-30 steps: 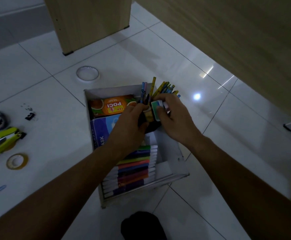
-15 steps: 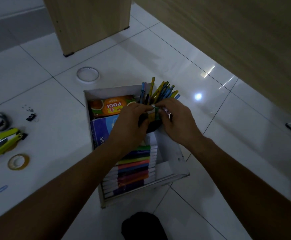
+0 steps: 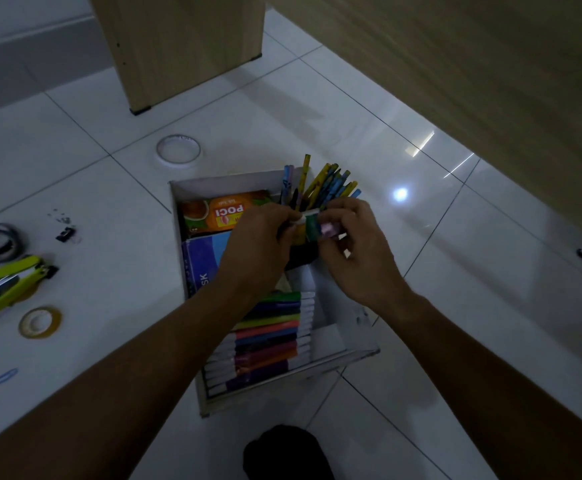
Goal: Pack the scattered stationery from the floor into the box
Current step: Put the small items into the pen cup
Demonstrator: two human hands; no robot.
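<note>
Pinching the green packet [image 3: 313,227] now are left hand [image 3: 258,244] and right hand [image 3: 355,251] — a second ago, only the right.

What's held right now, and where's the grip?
Small green-and-white item, pinched over the box: left hand on its white end, right hand on its green end.

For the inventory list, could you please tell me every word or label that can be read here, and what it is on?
"POCI": orange carton, upside down from this view; its small print is too blurred.
"SK": blue carton beside it, letters running sideways; the rest is hidden.
Unreadable: small green-and-white pack, pinched by left hand and right hand.
</note>
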